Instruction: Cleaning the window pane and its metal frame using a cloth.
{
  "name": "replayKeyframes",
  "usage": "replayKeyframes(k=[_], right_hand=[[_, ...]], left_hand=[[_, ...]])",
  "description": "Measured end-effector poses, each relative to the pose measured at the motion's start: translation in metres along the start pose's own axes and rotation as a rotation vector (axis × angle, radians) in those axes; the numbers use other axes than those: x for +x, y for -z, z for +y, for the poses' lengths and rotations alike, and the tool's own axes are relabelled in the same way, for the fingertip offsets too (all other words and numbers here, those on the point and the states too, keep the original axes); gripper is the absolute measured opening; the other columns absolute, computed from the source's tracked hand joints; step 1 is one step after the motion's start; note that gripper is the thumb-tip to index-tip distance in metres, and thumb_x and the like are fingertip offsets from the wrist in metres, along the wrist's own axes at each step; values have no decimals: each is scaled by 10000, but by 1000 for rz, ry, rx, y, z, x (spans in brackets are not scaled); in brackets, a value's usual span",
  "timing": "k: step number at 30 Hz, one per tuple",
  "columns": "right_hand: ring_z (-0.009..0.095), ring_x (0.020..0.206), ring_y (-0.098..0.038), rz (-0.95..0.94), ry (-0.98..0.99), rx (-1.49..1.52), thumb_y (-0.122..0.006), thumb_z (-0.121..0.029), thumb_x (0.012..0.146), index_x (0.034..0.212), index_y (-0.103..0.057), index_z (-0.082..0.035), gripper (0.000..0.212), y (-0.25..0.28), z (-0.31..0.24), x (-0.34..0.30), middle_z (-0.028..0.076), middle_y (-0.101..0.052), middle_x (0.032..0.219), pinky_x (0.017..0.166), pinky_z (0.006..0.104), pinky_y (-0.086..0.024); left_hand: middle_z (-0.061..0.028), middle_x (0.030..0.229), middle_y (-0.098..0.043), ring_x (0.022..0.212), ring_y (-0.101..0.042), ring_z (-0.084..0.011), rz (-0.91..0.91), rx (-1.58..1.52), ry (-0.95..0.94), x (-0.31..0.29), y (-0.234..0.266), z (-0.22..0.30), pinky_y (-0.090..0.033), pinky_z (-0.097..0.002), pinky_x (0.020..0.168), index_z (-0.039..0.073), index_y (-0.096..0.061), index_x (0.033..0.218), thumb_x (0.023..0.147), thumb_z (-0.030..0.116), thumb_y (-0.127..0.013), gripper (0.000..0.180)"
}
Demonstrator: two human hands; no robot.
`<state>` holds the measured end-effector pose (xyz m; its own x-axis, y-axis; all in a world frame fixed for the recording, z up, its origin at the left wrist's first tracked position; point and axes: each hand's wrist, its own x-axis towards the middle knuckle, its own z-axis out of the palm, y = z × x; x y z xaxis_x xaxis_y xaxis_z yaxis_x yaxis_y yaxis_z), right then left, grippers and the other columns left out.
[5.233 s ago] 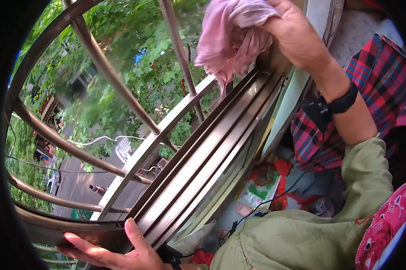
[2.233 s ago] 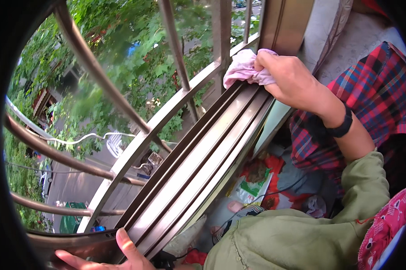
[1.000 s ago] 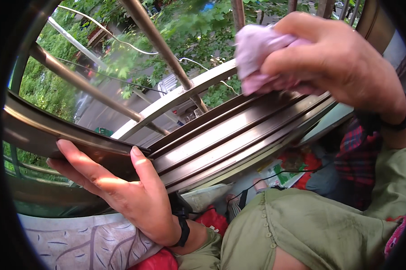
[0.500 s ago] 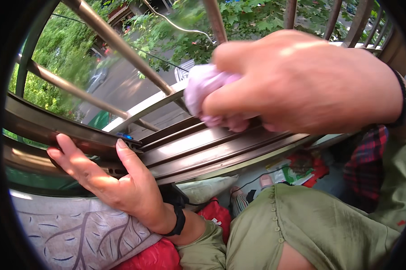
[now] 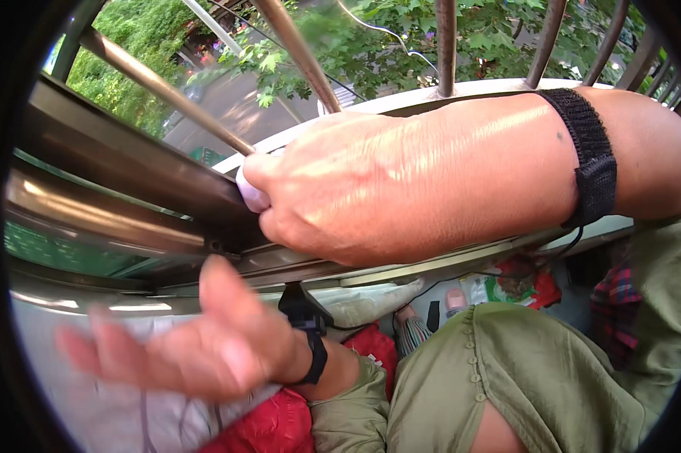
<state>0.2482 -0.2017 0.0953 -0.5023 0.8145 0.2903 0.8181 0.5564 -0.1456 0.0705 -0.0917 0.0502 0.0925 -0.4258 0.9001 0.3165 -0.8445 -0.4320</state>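
Observation:
My right hand (image 5: 348, 185) is closed round a pale pink cloth (image 5: 251, 190), of which only a small part shows past the fingers. It presses in beside the upright edge of the brown metal sliding window frame (image 5: 129, 151), over the window track (image 5: 280, 260), which my hand and forearm mostly cover. Lower left, my left hand (image 5: 197, 340) is off the frame, palm up with fingers spread and blurred by motion. Nothing is in it. Both wrists wear black straps.
Metal security bars (image 5: 446, 49) rise beyond the sill, with a white ledge (image 5: 506, 84) at their foot; trees and a road lie outside. Below left are patterned grey fabric (image 5: 167, 423) and a red bag-like item (image 5: 269, 423). A black cable (image 5: 438, 281) runs below the sill.
My right hand has moved left and down with the cloth, into the corner by the window frame. My left hand has come off the frame and dropped lower. The view has shifted slightly.

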Motion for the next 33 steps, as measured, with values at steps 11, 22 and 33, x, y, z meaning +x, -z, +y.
replayKeyframes(k=[11,22,33], right_hand=[[308,801,-616,-331,-368,-174,-599,-118,822,948,-658,-42,158,36,-35,-96,144,-538,963,698,448,-498],[343,800,-639,-281,-446,-305,-640,-57,782,887,-596,34,146,47,-27,-89,161,-605,842,710,421,-516],[291,842,-637,-289,-422,-297,-633,-52,822,957,-584,21,160,37,-28,-96,142,-618,903,745,388,-513]], left_hand=[[-319,1517,-228,1440,-214,-410,-261,259,404,-8,-28,27,-237,-469,1166,-39,-158,1510,678,417,-872,1188],[-317,1535,-179,1440,-209,-399,-305,175,458,-5,-30,16,-182,-444,1184,-72,-57,1503,732,307,-862,1178],[-314,1527,-214,1404,-296,-366,-283,251,429,-15,-31,20,-246,-422,1163,-66,-23,1508,826,146,-782,1042]])
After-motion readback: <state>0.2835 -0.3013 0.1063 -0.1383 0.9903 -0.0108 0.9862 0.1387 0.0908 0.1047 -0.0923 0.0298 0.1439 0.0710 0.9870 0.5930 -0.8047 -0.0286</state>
